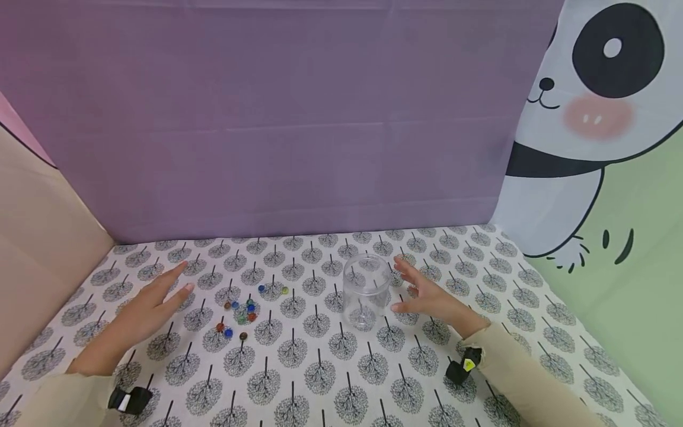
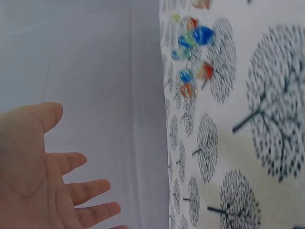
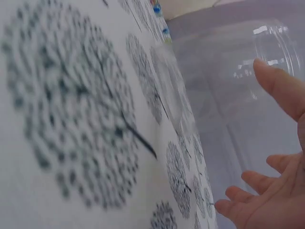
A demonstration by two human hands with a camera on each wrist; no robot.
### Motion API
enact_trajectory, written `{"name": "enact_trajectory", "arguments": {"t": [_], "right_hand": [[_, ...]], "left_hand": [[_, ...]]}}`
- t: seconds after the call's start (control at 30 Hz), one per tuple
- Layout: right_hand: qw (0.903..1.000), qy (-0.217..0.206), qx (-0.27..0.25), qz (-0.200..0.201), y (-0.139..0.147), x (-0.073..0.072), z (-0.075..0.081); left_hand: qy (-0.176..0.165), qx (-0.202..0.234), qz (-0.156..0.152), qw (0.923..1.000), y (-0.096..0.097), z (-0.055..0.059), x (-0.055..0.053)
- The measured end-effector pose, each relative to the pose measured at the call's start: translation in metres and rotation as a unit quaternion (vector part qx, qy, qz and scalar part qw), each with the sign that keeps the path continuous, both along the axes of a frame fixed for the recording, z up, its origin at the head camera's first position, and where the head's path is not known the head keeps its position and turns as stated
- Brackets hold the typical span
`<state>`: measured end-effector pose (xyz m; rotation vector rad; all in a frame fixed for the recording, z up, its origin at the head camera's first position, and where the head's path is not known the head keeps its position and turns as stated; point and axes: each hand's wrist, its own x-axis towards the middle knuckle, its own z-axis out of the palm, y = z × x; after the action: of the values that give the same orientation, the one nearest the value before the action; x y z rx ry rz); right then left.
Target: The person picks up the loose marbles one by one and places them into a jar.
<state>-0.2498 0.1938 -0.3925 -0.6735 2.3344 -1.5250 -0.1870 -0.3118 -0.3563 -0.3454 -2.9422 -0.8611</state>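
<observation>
This looks like a screened booth, with its purple backdrop [image 1: 299, 118], panda-print side panel [image 1: 603, 172] and tree-patterned cloth [image 1: 320, 382].

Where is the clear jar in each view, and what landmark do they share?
Head: the clear jar is right of centre, beside the right hand.
Left wrist: not in this picture.
Right wrist: upper right, partly behind that hand.
Shared landmark: the tree-print cloth.
</observation>
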Motion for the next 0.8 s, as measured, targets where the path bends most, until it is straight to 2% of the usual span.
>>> {"name": "enact_trajectory", "arguments": {"t": [0.23, 0.4, 0.53, 0.67, 0.8], "right_hand": [[0.9997, 0.000, 0.010, -0.023, -0.016, 0.011, -0.001], [0.9982, 0.006, 0.017, -0.058, -0.024, 0.016, -0.001], [0.9971, 0.003, 0.007, -0.076, -0.028, 0.013, -0.004], [0.9971, -0.004, -0.015, -0.075, -0.030, 0.012, -0.005], [0.9970, -0.017, -0.038, -0.065, -0.034, 0.014, -0.006]], "left_hand": [[-0.023, 0.061, -0.014, 0.9978, 0.009, 0.002, 0.006], [-0.035, 0.072, -0.003, 0.9968, 0.013, -0.001, 0.009], [-0.049, 0.085, 0.003, 0.9951, 0.015, -0.004, 0.010], [-0.063, 0.103, 0.001, 0.9927, 0.018, -0.005, 0.012], [-0.073, 0.102, 0.003, 0.9921, 0.022, -0.006, 0.013]]}}
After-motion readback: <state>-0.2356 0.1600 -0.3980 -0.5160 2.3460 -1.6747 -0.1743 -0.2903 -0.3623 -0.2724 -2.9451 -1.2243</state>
